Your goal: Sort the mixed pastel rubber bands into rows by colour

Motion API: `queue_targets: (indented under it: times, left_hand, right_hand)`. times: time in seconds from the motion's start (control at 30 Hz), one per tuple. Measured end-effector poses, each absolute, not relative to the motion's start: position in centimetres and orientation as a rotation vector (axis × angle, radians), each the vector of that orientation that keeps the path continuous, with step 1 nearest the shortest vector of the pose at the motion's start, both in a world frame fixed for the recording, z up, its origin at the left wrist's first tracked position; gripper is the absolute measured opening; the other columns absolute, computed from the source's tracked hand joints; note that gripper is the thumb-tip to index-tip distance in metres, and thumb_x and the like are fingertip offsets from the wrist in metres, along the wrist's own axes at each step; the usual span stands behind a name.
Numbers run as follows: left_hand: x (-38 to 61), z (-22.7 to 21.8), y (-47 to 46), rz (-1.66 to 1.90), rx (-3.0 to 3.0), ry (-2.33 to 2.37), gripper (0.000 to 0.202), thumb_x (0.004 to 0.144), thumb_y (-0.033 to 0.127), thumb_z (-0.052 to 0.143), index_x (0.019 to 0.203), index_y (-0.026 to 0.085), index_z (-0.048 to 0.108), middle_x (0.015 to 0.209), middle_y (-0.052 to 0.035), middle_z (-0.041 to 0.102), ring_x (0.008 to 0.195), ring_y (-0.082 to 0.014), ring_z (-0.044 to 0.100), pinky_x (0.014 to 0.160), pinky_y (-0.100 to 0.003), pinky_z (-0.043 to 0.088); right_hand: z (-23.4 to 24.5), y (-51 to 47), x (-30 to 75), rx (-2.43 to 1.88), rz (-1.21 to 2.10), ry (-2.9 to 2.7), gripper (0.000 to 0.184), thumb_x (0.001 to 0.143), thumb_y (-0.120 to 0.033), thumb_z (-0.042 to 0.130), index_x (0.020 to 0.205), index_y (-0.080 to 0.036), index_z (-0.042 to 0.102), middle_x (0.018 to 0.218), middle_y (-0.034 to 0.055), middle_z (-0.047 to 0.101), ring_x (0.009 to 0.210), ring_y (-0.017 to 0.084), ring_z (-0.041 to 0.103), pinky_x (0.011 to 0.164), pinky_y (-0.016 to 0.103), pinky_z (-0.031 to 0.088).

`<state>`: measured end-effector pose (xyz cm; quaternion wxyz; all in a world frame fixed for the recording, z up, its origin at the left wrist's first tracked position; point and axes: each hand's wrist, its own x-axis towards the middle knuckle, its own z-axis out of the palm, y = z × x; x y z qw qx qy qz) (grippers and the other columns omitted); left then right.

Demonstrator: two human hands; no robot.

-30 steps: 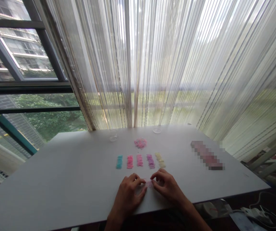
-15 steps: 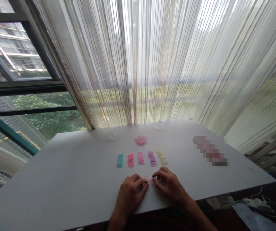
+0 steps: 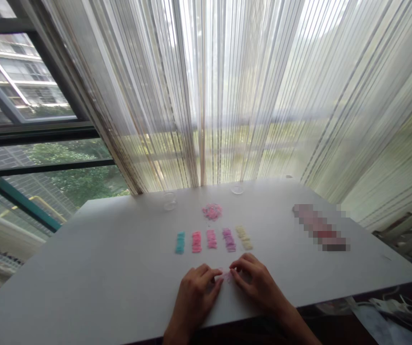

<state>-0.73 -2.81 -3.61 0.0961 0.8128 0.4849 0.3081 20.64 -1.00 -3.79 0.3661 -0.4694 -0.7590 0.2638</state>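
On the near side of the purple stack [image 3: 229, 239], thin pink strands [image 3: 226, 276] show between the left hand [image 3: 196, 290] and right hand [image 3: 259, 281], each thumb and forefinger close together (whether either pinches a strand, I cannot tell). Beyond the purple stack sits a loose pink pile [image 3: 212, 212].

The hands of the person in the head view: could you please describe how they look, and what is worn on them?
The left hand and right hand wear no gloves. No sleeve, watch or bracelet shows on either wrist. Small rings cannot be ruled out.
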Motion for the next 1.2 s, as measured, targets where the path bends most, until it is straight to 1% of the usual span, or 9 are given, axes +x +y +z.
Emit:
queue_targets:
  times: [0.17, 0.37, 0.5, 0.63, 0.8, 0.9, 1.03, 1.2]
  left_hand:
    - [-0.70, -3.48, -2.86, 0.936, 2.379, 1.432, 0.013, 0.096, 0.023, 0.066, 0.104, 0.027, 0.075, 0.085, 0.0002, 0.072, 0.077, -0.0179, 0.070, 0.072, -0.028, 0.052]
    - [-0.35, -3.19, -3.00, 0.826, 2.388, 1.493, 0.009, 0.092, 0.026, 0.070, 0.098, 0.027, 0.076, 0.084, -0.0002, 0.072, 0.076, -0.0186, 0.069, 0.072, -0.029, 0.050]
    - [-0.12, -2.97, -2.95, 0.779, 2.393, 1.533, 0.007, 0.093, 0.028, 0.069, 0.093, 0.026, 0.076, 0.084, -0.0008, 0.071, 0.076, -0.0188, 0.069, 0.071, -0.029, 0.049]
    - [0.08, -2.90, -2.69, 0.799, 2.375, 1.538, 0.010, 0.095, 0.028, 0.067, 0.093, 0.025, 0.076, 0.083, -0.0007, 0.072, 0.077, -0.0186, 0.070, 0.071, -0.028, 0.049]
    - [0.15, -3.19, -2.41, 0.817, 2.408, 1.505, 0.011, 0.095, 0.023, 0.066, 0.095, 0.027, 0.076, 0.084, 0.0004, 0.072, 0.076, -0.0182, 0.070, 0.071, -0.028, 0.050]
    - [0.02, -3.38, -2.42, 0.874, 2.430, 1.472, 0.010, 0.093, 0.020, 0.067, 0.094, 0.026, 0.076, 0.084, 0.0005, 0.072, 0.074, -0.0175, 0.070, 0.070, -0.028, 0.050]
    - [-0.25, -3.42, -2.61, 1.017, 2.388, 1.402, 0.010, 0.095, 0.021, 0.065, 0.095, 0.025, 0.074, 0.082, 0.0009, 0.071, 0.073, -0.0152, 0.069, 0.068, -0.025, 0.050]
    - [-0.48, -3.50, -2.70, 1.111, 2.346, 1.387, 0.009, 0.097, 0.024, 0.063, 0.095, 0.024, 0.072, 0.082, 0.0011, 0.069, 0.068, -0.0131, 0.066, 0.063, -0.022, 0.049]
  right_hand:
    - [-3.89, -0.85, 20.64, -1.207, 0.647, -1.970, 0.014, 0.096, -0.023, 0.058, 0.094, -0.021, 0.072, 0.088, 0.0053, 0.065, 0.084, 0.021, 0.065, 0.079, 0.033, 0.053]
    - [-3.74, -0.96, 20.62, -1.197, 0.647, -1.970, 0.013, 0.093, -0.018, 0.059, 0.093, -0.022, 0.072, 0.090, 0.0051, 0.066, 0.086, 0.021, 0.066, 0.080, 0.033, 0.054]
    - [-3.74, -0.98, 20.62, -1.184, 0.659, -1.964, 0.015, 0.093, -0.016, 0.059, 0.096, -0.021, 0.072, 0.092, 0.0056, 0.066, 0.088, 0.021, 0.066, 0.082, 0.034, 0.054]
    - [-3.80, -0.99, 20.63, -1.165, 0.665, -1.982, 0.018, 0.092, -0.013, 0.059, 0.098, -0.022, 0.073, 0.094, 0.0056, 0.066, 0.090, 0.021, 0.066, 0.084, 0.034, 0.054]
    - [-3.80, -0.97, 20.66, -1.165, 0.637, -1.960, 0.020, 0.091, -0.010, 0.058, 0.098, -0.021, 0.073, 0.095, 0.0059, 0.067, 0.092, 0.022, 0.066, 0.086, 0.034, 0.054]
    - [-3.76, -0.92, 20.70, -1.167, 0.625, -1.940, 0.022, 0.090, -0.008, 0.058, 0.099, -0.022, 0.073, 0.095, 0.0056, 0.067, 0.093, 0.022, 0.067, 0.086, 0.034, 0.054]
    - [-3.51, -1.02, 20.70, -1.147, 0.633, -1.932, 0.020, 0.091, -0.011, 0.058, 0.099, -0.022, 0.072, 0.096, 0.0056, 0.067, 0.094, 0.022, 0.067, 0.086, 0.034, 0.055]
    - [-3.20, -1.25, 20.69, -1.120, 0.671, -1.970, 0.012, 0.095, -0.023, 0.062, 0.101, -0.023, 0.073, 0.098, 0.0062, 0.067, 0.095, 0.022, 0.066, 0.088, 0.035, 0.054]
